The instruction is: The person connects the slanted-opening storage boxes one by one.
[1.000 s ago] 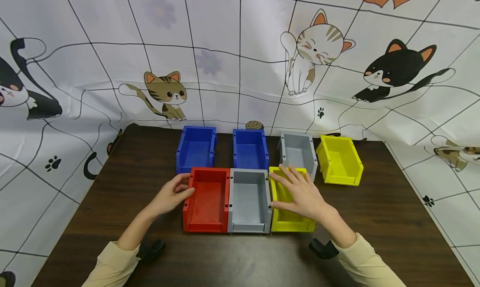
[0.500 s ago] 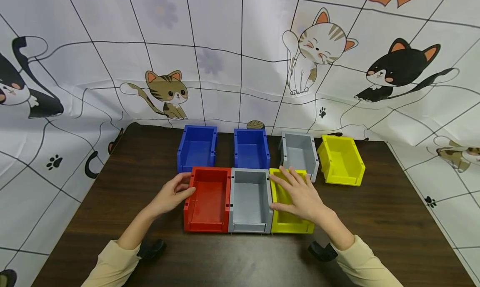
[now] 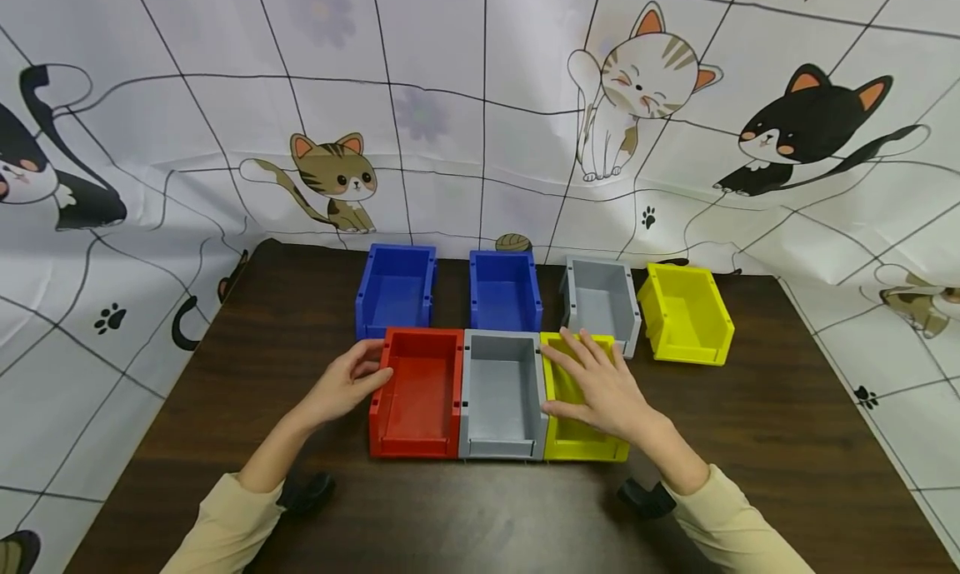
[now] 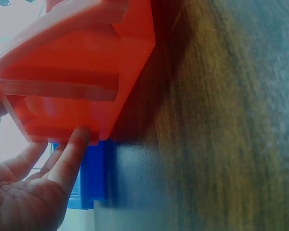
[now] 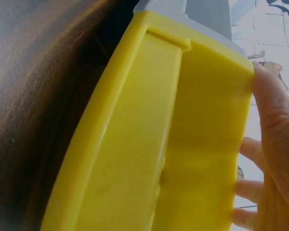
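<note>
Three storage bins stand side by side in a front row: a red bin [image 3: 417, 395], a grey bin [image 3: 503, 395] and a yellow bin [image 3: 585, 436]. At the red bin's left side, my left hand [image 3: 341, 384] touches its wall; the left wrist view shows fairly straight fingers [image 4: 70, 159] against the red plastic. My right hand [image 3: 603, 391] lies spread over the front yellow bin. Its thumb reaches the edge shared with the grey bin, and its fingertips are near the back rim. In the right wrist view, the fingers [image 5: 250, 190] meet the yellow bin's rim.
Behind the front row stand two blue bins [image 3: 395, 295] [image 3: 504, 292], a second grey bin [image 3: 602, 303] and a second yellow bin [image 3: 686, 314]. All rest on a dark wooden table [image 3: 787, 441]. A cat-print cloth [image 3: 450, 141] hangs along the back and sides.
The head view has tilted slightly, so the scene sits a little higher in the picture. Hands and bins hold nearly the same places relative to each other.
</note>
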`<control>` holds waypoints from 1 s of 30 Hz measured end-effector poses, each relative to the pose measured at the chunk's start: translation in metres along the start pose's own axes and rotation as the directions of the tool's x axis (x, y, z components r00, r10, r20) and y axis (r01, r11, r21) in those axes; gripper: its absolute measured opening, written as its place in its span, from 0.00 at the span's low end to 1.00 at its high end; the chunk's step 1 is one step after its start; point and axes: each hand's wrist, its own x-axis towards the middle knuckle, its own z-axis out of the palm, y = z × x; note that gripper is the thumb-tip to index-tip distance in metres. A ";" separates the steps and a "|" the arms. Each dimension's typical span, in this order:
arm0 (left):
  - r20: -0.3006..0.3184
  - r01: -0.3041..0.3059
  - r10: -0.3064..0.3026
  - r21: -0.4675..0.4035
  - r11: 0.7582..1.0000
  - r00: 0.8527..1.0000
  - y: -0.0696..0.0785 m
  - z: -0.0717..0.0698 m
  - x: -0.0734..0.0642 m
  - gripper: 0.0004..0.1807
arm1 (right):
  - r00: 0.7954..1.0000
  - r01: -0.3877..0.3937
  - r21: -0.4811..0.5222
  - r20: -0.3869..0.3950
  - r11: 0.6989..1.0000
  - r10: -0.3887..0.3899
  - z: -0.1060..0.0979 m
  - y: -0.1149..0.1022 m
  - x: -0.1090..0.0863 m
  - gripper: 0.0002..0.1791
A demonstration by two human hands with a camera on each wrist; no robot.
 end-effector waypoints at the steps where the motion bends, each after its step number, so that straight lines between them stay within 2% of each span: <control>1: -0.002 -0.003 0.003 -0.002 1.000 1.000 0.001 0.000 0.000 0.27 | 1.000 0.001 -0.004 0.003 1.000 -0.001 -0.001 0.000 0.001 0.42; 10: 0.007 0.002 -0.002 0.000 1.000 1.000 0.004 -0.001 0.002 0.27 | 0.997 -0.010 -0.016 0.072 1.000 0.011 -0.012 -0.001 0.004 0.43; 14: 0.008 -0.006 0.005 0.012 1.000 1.000 0.003 -0.001 0.001 0.27 | 0.998 -0.011 0.001 0.063 1.000 0.011 -0.015 0.000 0.004 0.41; 18: 0.010 -0.004 0.004 0.018 1.000 1.000 0.002 -0.001 0.001 0.27 | 0.999 -0.035 0.057 -0.036 0.998 0.037 -0.017 0.007 0.007 0.34; 21: 0.008 0.000 0.000 0.025 1.000 1.000 0.002 -0.001 0.001 0.27 | 0.988 -0.060 0.114 -0.138 0.992 0.076 -0.021 0.016 0.007 0.29; 26: 0.007 -0.009 0.009 0.040 0.999 1.000 0.002 -0.001 0.001 0.27 | 0.951 -0.083 0.198 -0.279 0.977 0.137 -0.031 0.036 0.003 0.24; 30: 0.009 -0.005 0.005 0.044 0.999 1.000 0.002 -0.002 0.001 0.27 | 0.914 -0.114 0.239 -0.356 0.964 0.196 -0.041 0.054 -0.002 0.22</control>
